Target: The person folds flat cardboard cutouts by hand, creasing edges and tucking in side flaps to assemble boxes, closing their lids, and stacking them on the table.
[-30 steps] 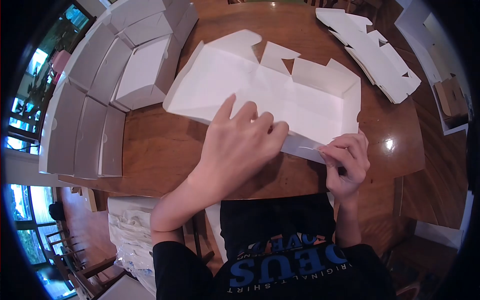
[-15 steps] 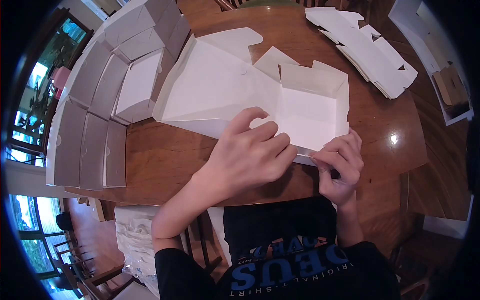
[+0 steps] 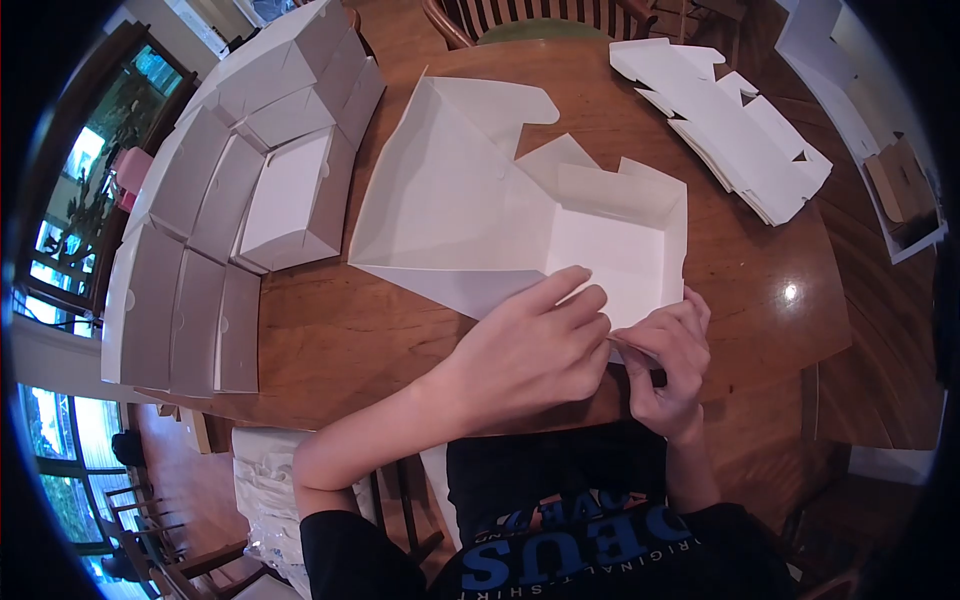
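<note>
**Pinched at the near edge: a white box laid open on a wooden table**

Placed in front of the person, around the middle of the tabletop. Raised into walls at the right end, around a bare white floor; spread wide at the left end into a broad panel, with a side strip folded up along its near edge. Fringed on the far side with a rounded flap and angular tabs, sticking outward.

Clamped near the right corner of the near wall, between thumb and fingertips of the right hand. Close beside, palm down with fingers bent, reaching over the same near wall toward the floor of the box: the left hand. Cannot tell, with the thumb hidden below the knuckles, whether pinching the cardboard or only pressing against it.

Stacked and lined up along the left of the table, closed white boxes, well apart from both hands. Piled at the far right, flattened white cardboard with notched edges. Tucked near the far edge, a slatted wooden chair with a green seat. Worn by the person, a dark shirt with blue lettering.
</note>
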Demonstrator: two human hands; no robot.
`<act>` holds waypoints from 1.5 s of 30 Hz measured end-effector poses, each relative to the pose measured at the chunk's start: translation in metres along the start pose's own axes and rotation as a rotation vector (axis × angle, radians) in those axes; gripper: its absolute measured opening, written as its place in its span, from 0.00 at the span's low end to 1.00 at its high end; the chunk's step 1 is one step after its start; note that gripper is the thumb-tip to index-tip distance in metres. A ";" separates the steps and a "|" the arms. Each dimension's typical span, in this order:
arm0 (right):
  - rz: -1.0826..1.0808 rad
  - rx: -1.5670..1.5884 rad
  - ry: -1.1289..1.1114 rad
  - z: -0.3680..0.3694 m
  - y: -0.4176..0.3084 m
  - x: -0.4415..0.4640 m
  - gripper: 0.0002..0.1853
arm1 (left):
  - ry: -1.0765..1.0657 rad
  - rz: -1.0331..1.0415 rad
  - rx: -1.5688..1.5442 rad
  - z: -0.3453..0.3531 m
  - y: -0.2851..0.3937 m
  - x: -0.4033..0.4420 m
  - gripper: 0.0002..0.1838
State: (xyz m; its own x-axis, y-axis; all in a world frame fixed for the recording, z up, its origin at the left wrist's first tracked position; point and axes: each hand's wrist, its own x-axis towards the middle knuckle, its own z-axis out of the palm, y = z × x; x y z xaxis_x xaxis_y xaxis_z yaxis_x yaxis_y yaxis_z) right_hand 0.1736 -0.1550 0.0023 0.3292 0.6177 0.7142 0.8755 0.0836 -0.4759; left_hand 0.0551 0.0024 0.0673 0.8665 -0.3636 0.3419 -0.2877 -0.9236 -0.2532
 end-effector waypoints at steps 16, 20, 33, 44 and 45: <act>0.046 0.022 0.046 0.002 -0.003 -0.002 0.10 | -0.084 0.024 -0.079 -0.002 -0.004 0.015 0.03; 0.061 0.003 0.052 0.002 -0.005 -0.001 0.10 | -0.079 0.035 -0.022 0.000 0.002 0.015 0.04; 0.080 0.048 0.056 0.001 -0.005 -0.001 0.09 | 0.354 -0.280 0.391 0.004 0.019 -0.013 0.08; 0.070 0.093 0.061 0.000 -0.006 -0.001 0.10 | 0.388 -0.595 -0.058 0.015 0.052 -0.052 0.16; 0.072 0.113 0.066 0.000 -0.006 -0.001 0.10 | 0.265 -0.607 -0.044 0.010 0.052 -0.052 0.18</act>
State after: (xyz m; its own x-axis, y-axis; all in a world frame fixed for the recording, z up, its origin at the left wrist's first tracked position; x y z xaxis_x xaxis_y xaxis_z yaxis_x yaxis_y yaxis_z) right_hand 0.1680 -0.1559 0.0049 0.4150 0.5732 0.7065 0.8050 0.1306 -0.5788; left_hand -0.0008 -0.0253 0.0276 0.7518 0.2107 0.6248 0.1986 -0.9759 0.0902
